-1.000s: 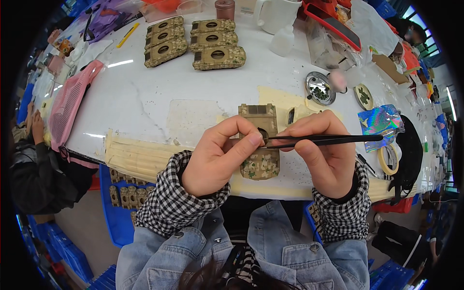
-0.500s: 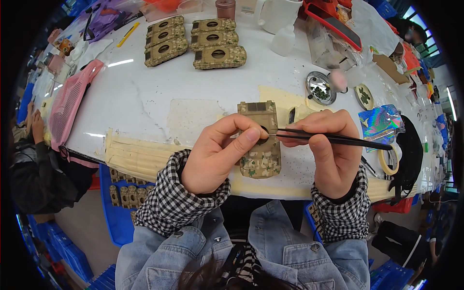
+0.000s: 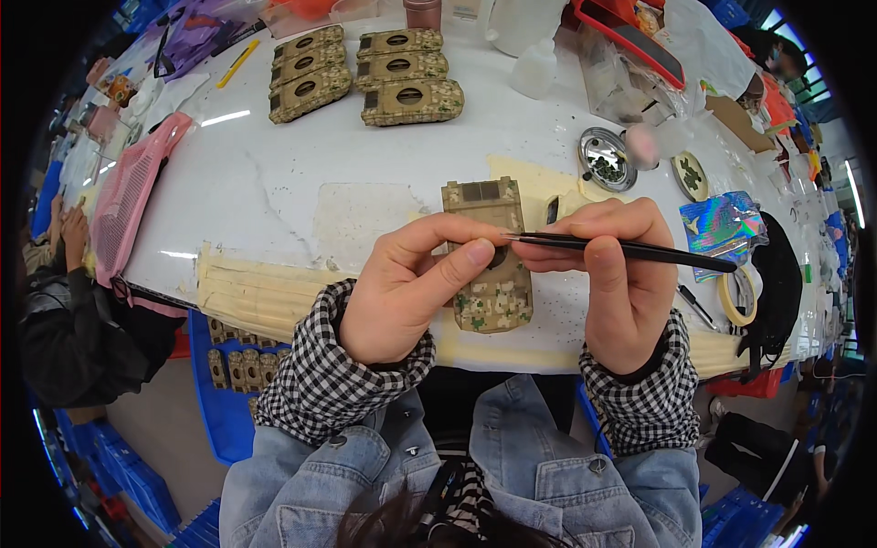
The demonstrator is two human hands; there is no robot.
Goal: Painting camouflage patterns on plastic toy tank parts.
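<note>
A camouflage-painted model hull [image 3: 489,260] lies on the white table [image 3: 274,196] near its front edge. My left hand [image 3: 411,283] grips it from the left, thumb and forefinger pinching by its round opening. My right hand [image 3: 617,274] holds a thin black brush [image 3: 630,248] like a pen, its tip pointing left at the hull beside my left fingertips. Checked sleeves and a denim jacket cover both forearms.
Several finished camouflage hulls [image 3: 365,78] lie in two rows at the back. A metal dish [image 3: 605,157], a small paint dish [image 3: 692,173], a shiny foil sheet [image 3: 717,224], a tape roll [image 3: 738,294] and a pink mesh basket [image 3: 128,196] surround me. Another person's hands [image 3: 68,228] work at the left.
The brush has shifted slightly, its tip now lower and closer to my left fingertips at the hull's opening. My left thumb has moved a little along the hull. The hull stays put.
</note>
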